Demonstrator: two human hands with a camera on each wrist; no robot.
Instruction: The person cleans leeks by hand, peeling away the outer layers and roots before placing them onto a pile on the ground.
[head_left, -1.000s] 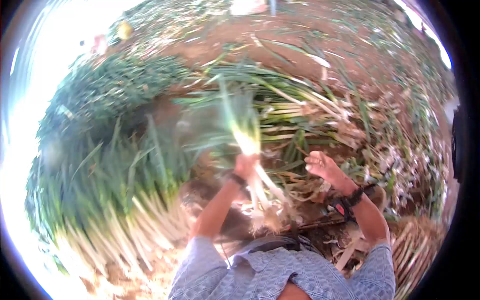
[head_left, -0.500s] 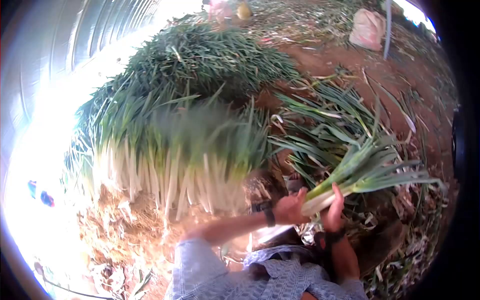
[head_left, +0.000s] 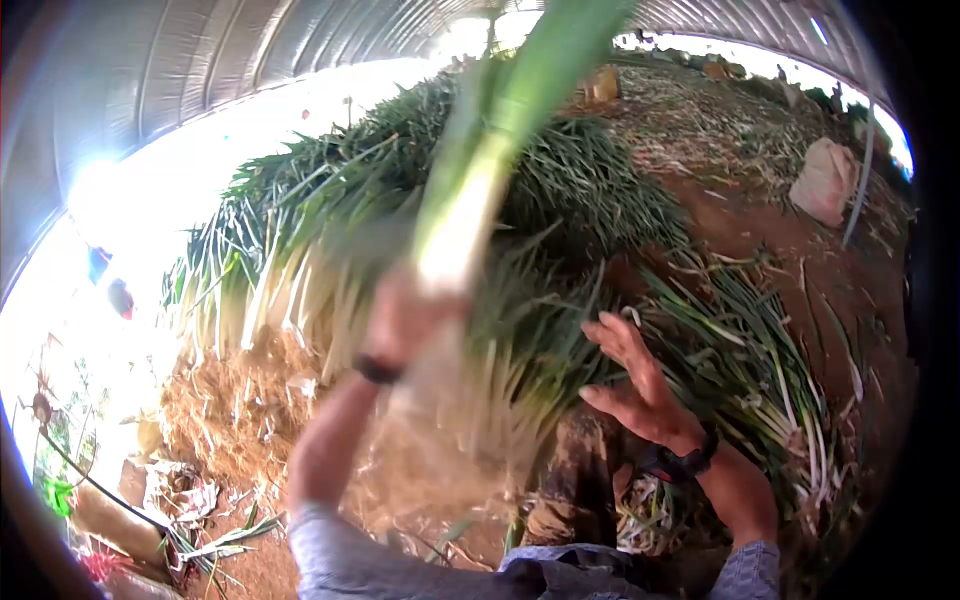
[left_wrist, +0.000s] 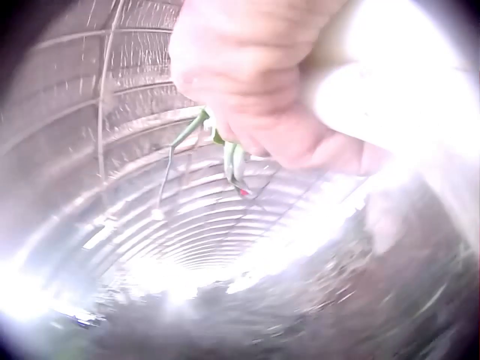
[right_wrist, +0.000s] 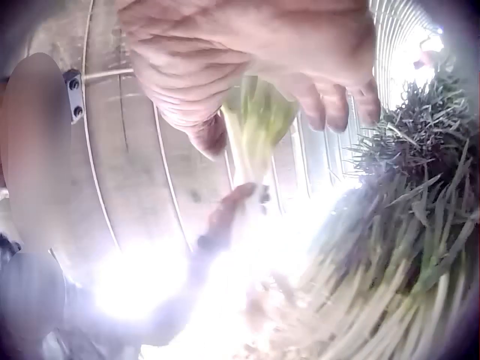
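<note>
My left hand [head_left: 405, 315] grips a bunch of green onions [head_left: 465, 220] by the white stalks, blurred by motion. The bunch tilts, with its green tops up and away. Behind it and below lies a long stacked row of green onions [head_left: 270, 280], their roots toward me. My right hand [head_left: 635, 380] is held up to the right of the bunch, thumb and fingers spread, holding nothing. The left wrist view shows the curled left hand [left_wrist: 255, 82] close up beside overexposed white stalks. In the right wrist view, the right hand [right_wrist: 255, 52] overlaps the bunch's green part.
A looser heap of green onions [head_left: 770, 370] lies on the soil to the right. Farther back stands a pale pink sack [head_left: 825, 180] beside a thin pole [head_left: 860, 190]. A ribbed plastic tunnel roof [head_left: 200, 60] arches overhead. My leg [head_left: 575, 470] is below the right hand.
The view has swung left and up. The left hand has carried the bunch from the right over toward the stacked row. The right hand, against the bunch half a second ago, is now apart from it.
</note>
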